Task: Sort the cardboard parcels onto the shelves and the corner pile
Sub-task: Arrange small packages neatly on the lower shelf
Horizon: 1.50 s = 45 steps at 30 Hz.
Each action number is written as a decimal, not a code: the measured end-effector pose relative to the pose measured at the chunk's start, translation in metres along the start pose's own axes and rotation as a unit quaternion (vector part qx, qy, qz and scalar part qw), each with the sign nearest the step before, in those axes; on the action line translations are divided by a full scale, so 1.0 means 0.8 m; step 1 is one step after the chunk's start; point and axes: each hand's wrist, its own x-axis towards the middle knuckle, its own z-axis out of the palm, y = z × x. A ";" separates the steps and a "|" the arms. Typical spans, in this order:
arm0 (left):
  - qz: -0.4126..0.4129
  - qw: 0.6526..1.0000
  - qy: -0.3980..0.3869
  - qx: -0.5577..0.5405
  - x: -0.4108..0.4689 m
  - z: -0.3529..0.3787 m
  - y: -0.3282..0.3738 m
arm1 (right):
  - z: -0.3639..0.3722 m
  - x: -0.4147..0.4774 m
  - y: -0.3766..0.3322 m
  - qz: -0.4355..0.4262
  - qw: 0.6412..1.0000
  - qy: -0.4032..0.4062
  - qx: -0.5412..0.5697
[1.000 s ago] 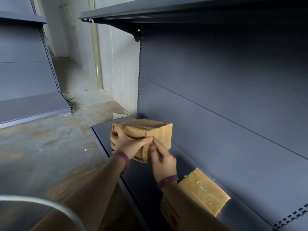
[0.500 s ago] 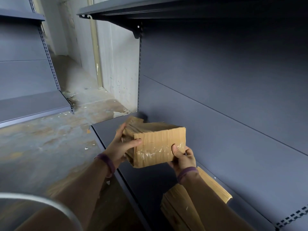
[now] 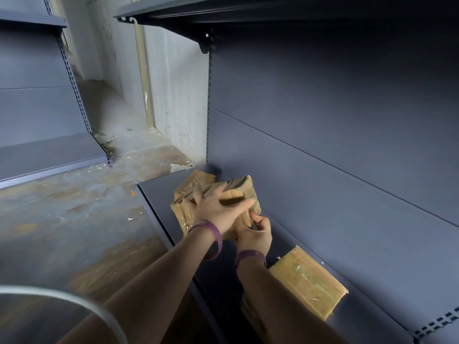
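Nearest, a curved metal rail (image 3: 24, 290) crosses the bottom left corner. Just beyond the right forearm, a second parcel (image 3: 310, 286) lies flat on the bottom shelf (image 3: 159, 194), against the back panel.

Further along that shelf both hands meet on the parcel (image 3: 241, 188) being placed. Half a second ago it was held up clear of the shelf, its taped face turned to the camera, one hand at each end. Now it is low, near the shelf's far end. The left hand (image 3: 218, 207) has come off the side and lies on top with fingers spread straight, pressing down. The right hand (image 3: 255, 232) grips the near end, fingers curled.

Motion blur makes it hard to say whether the tan shape just behind is a flap of this parcel or another one under it.

The set-down looks all but finished; what remains is probably letting go and fetching the next. The upper shelf (image 3: 173, 13) above carries nothing in view.
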 end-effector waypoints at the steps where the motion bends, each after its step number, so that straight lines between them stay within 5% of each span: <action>1: 0.007 1.000 -0.009 0.009 -0.001 0.003 0.001 | 0.002 -0.004 0.003 -0.016 1.000 0.008 -0.024; 6: -0.003 0.998 0.066 0.008 0.015 0.019 -0.012 | 0.009 -0.027 0.015 -0.052 0.994 0.009 -0.091; 10: -0.014 0.994 0.108 -0.010 0.030 0.007 -0.027 | 0.009 -0.034 0.020 -0.021 0.995 -0.067 -0.067; 15: -0.010 0.986 0.098 -0.135 0.029 -0.031 -0.040 | -0.003 -0.010 -0.007 0.119 0.982 -0.082 0.123; 24: 0.051 0.981 0.012 -0.185 0.024 -0.038 -0.041 | -0.033 0.022 -0.026 0.108 0.975 -0.162 0.110; 29: 0.036 0.993 0.040 -0.108 0.023 -0.029 -0.031 | -0.029 0.019 -0.021 0.080 0.983 -0.135 0.097; 37: -0.099 0.995 0.005 0.025 0.017 -0.014 -0.015 | -0.016 -0.002 -0.007 0.049 0.982 -0.183 0.005; 42: -0.091 0.994 0.015 0.059 0.026 -0.011 -0.029 | -0.014 -0.008 0.010 0.042 0.978 -0.197 -0.061; 45: -0.035 0.998 0.028 0.039 0.028 -0.021 -0.037 | -0.014 -0.007 -0.004 0.115 0.968 -0.222 -0.017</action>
